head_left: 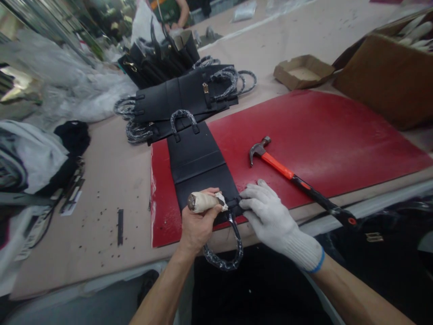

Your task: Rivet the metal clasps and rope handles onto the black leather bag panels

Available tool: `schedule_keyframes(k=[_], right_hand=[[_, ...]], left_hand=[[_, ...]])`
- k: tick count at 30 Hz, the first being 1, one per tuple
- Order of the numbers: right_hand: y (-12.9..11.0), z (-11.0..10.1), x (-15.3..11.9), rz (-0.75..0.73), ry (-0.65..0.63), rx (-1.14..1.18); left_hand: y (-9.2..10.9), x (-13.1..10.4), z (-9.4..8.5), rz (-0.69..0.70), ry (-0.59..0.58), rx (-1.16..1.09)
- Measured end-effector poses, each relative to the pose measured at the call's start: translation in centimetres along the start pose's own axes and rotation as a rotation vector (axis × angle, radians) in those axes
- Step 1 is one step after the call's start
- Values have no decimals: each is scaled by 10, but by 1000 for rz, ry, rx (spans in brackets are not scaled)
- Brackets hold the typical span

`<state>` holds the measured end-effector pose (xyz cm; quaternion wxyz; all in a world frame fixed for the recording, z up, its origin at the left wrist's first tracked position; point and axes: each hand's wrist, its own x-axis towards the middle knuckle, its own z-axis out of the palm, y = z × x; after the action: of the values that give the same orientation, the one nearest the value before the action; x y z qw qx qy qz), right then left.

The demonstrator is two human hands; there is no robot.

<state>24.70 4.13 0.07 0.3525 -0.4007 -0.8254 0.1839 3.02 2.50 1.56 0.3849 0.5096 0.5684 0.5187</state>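
Observation:
A black leather panel [198, 155] with a plastic-wrapped handle at each end lies across a red mat [321, 135]. Wrapped around a short tape-covered tool [203, 202], my bare left hand [199, 225] rests over the panel's near end. My right hand [267, 216], in a white knitted glove, touches the panel's near right edge by the handle tab; its fingertips are close together, and what they pinch is too small to make out. The near handle [225, 264] hangs past the table edge. A hammer [277, 167] with an orange and black grip lies on the mat, right of the panel.
Stacked black panels [179, 97] with wrapped handles lie beyond the mat, near black bags [162, 58]. Cardboard boxes [389, 76] stand at the right. A dark strip [120, 227] and small bits lie on the left tabletop. Another person's arm [182, 13] shows at the back.

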Motion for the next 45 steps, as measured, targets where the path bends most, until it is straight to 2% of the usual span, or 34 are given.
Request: schedule_keyframes(k=[7, 19, 25, 31, 45], right_hand=[[-1, 0, 2, -27, 13, -16], [1, 1, 0, -27, 11, -19], [3, 3, 0, -37, 27, -12], [4, 3, 0, -40, 28, -23], [3, 1, 2, -37, 15, -39]], left_hand=[[-1, -3, -1, 170, -75, 48], [0, -2, 2, 240, -105, 112], [-4, -5, 4, 316, -104, 160], [-3, -12, 8, 295, -5, 201], [-2, -6, 5, 239, -94, 156]])
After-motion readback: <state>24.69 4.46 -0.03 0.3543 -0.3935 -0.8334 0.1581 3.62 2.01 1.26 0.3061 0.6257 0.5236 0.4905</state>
